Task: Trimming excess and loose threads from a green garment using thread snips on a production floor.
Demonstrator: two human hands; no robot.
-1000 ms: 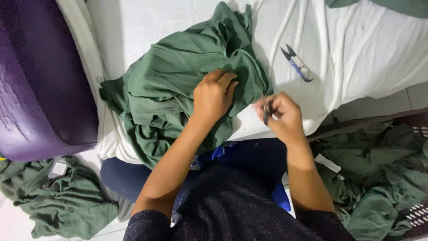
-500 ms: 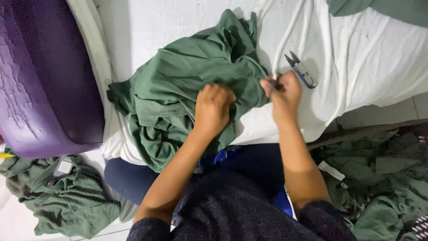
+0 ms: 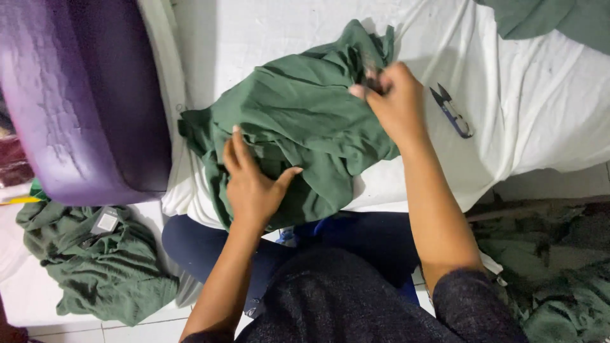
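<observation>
A crumpled green garment (image 3: pixel 298 121) lies on a white sheet (image 3: pixel 546 95) in front of me. My left hand (image 3: pixel 254 181) rests flat on the garment's near part, fingers spread. My right hand (image 3: pixel 394 101) pinches the cloth near the garment's upper right, with a small dark object between the fingers that I cannot make out. A small blue-handled thread snip (image 3: pixel 452 112) lies on the sheet just right of my right hand.
A purple cushion (image 3: pixel 82 95) fills the left side. A green garment with a grey tag (image 3: pixel 95 267) lies on the floor at the lower left. More green cloth (image 3: pixel 553 273) is heaped at the lower right, and another green piece (image 3: pixel 559 19) at the top right.
My right hand moved from the sheet's near edge up and left onto the garment's upper part. My left hand slid down toward me and spread flat. The view moved closer.
</observation>
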